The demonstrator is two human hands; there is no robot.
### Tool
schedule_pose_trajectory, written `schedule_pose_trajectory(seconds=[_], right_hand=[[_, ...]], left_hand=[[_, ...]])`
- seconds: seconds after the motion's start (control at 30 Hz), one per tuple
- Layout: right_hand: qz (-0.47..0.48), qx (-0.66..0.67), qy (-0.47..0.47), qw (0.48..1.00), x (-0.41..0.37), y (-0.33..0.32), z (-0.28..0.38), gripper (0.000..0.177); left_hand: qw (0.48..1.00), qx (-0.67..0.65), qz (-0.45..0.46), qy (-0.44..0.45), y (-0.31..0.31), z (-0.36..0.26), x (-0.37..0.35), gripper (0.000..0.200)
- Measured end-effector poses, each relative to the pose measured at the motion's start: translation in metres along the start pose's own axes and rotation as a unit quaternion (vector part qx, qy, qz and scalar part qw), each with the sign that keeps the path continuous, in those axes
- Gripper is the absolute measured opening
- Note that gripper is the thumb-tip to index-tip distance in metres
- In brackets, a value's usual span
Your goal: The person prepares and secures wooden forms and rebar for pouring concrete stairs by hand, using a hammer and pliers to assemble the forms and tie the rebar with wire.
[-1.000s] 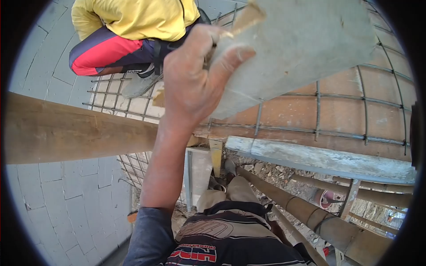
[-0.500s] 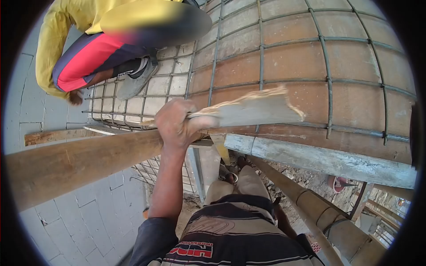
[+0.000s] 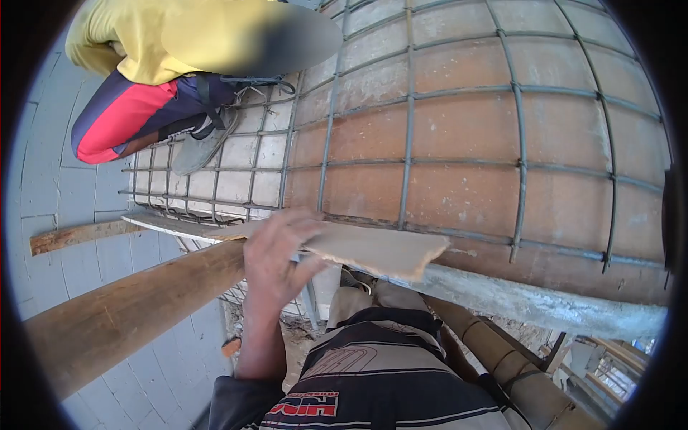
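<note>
My left hand (image 3: 279, 254) grips a strip of thin plywood (image 3: 380, 247) with ragged, splintered edges. The fingers lie over its top face and the thumb is underneath. The strip is nearly flat along the near edge of the brown formwork panel (image 3: 459, 193), by the pale timber board (image 3: 530, 297). Part of the strip is hidden under the hand. Just left of the hand ends a thick round wooden pole (image 3: 136, 308). My right arm (image 3: 459, 351) hangs down beside my body, and its hand does not show.
A grid of steel rebar (image 3: 408, 136) covers the formwork. A co-worker in a yellow top (image 3: 143, 43) crouches at the upper left, one shoe (image 3: 204, 147) on the grid. Grey block wall (image 3: 43, 186) stands at the left; bamboo poles (image 3: 494, 351) run down to the lower right.
My left hand has brought the plywood strip down toward me, from raised and tilted to nearly flat at the formwork's edge. The view has shifted, and the co-worker's arm has moved up.
</note>
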State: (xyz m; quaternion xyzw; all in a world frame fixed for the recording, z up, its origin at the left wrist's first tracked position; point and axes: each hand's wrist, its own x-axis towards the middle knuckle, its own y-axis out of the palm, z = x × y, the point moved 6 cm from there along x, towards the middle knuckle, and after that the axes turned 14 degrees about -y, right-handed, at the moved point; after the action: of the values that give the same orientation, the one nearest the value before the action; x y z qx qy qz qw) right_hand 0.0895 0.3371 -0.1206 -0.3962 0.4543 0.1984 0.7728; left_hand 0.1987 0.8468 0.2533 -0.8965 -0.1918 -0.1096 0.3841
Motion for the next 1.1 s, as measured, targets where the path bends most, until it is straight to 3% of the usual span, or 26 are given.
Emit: schedule_pose_trajectory(seconds=[0.17,0.3,0.7,1.0,1.1], right_hand=[[0.038,-0.028,0.028,0.998,0.007,0.015,-0.020,0.058],[0.067,-0.031,0.067,0.995,0.010,0.037,-0.044,0.057],[0.106,-0.006,0.139,0.985,0.005,0.080,-0.074,0.053],[0.117,-0.005,0.149,0.982,0.003,0.085,-0.069,0.050],[0.118,-0.005,0.149,0.982,0.001,0.084,-0.067,0.049]], left_hand=[[0.996,0.030,0.079,-0.010,0.010,-0.013,0.000,0.032],[0.998,0.049,0.050,0.001,0.012,-0.014,0.001,0.026],[0.992,0.033,0.118,-0.026,0.013,-0.003,0.008,0.028],[0.990,0.074,0.100,-0.059,0.015,0.021,0.008,0.025],[0.991,0.069,0.092,-0.070,0.012,0.025,0.004,0.032]])
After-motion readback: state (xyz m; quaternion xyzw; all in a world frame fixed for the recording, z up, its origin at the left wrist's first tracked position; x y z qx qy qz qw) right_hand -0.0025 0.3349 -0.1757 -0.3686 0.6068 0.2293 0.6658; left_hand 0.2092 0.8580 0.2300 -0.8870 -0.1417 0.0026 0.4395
